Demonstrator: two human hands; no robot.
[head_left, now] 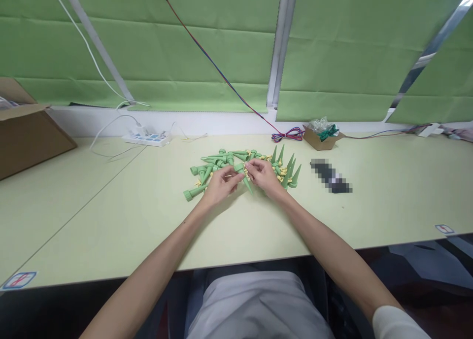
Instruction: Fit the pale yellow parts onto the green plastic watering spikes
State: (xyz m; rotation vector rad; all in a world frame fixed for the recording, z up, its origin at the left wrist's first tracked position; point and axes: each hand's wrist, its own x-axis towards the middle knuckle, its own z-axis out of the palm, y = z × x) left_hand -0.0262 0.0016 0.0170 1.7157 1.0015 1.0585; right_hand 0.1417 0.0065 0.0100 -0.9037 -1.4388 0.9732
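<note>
My left hand grips a green spike-shaped piece, its pointed end slanting down to the right. Close beside it, my right hand has its thumb and fingers pinched at the piece's wide end; anything small between those fingertips is hidden. Behind both hands lies a spread of green pieces mixed with small yellow parts. Several green spikes point upward at the right of this spread. One green piece lies at its left front.
On the table, a power strip and a cardboard box are at the left. Bundled wires and a small open box stand at the back. A pixelated dark object lies at the right.
</note>
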